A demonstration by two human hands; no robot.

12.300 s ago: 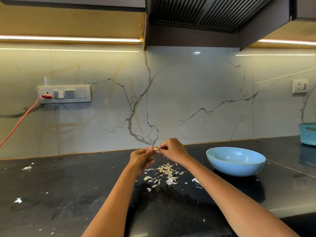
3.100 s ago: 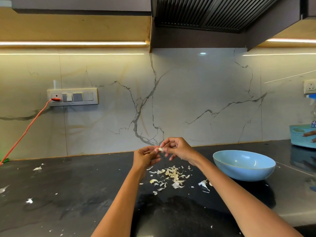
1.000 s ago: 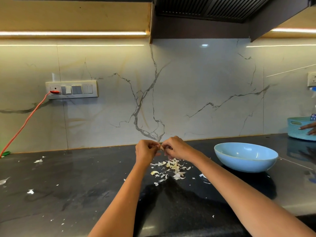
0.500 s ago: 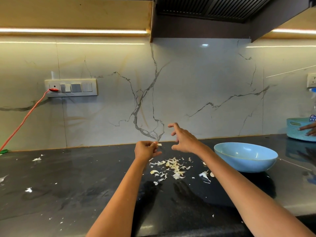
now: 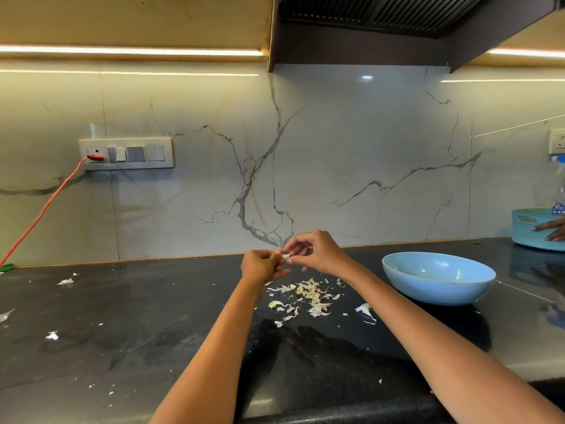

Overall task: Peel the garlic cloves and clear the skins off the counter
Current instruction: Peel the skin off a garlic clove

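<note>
Two hands pinching garlic clove (image 5: 286, 256), axis unclear

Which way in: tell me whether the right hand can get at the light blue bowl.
Probably yes: the right hand is beside the light blue bowl, with nothing between, though it pinches a garlic clove.

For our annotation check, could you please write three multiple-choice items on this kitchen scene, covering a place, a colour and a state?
1. Where is the pile of skins?
A. on the counter, below the hands
B. inside the bowl
C. in the basket

2. What colour is the bowl?
A. red
B. light blue
C. black

3. What is the garlic clove doing?
A. lying on the counter
B. sitting in the bowl
C. pinched between the left hand and right hand

Answers: 1 A, the skins lie on the dark counter; 2 B, the bowl is pale blue; 3 C, both hands' fingertips meet on it.
</note>
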